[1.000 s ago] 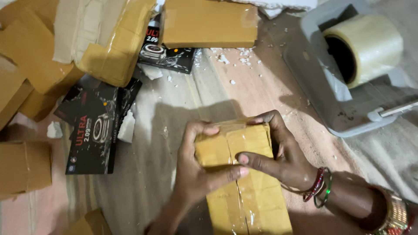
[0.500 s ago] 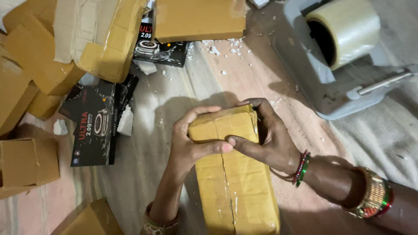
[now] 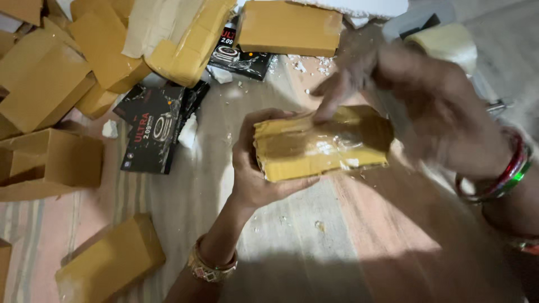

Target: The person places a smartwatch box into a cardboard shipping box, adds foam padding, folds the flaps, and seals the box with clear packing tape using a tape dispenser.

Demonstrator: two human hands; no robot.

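Head cam: our left hand [image 3: 255,168] grips one end of a taped yellow-brown parcel [image 3: 323,143], held flat above the floor [image 3: 292,235]. Our right hand [image 3: 426,106] is blurry, fingers spread loose, fingertips touching the parcel's top edge. Tape dispenser [image 3: 443,39] sits behind.

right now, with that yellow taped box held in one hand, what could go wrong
1. The left hand grips only one end of the yellow tape-wrapped cardboard box; it may tip or slip.
2. The right hand is blurred above the box; its fingers could knock it loose.
3. A dropped box would probably land on the black printed cartons on the floor.
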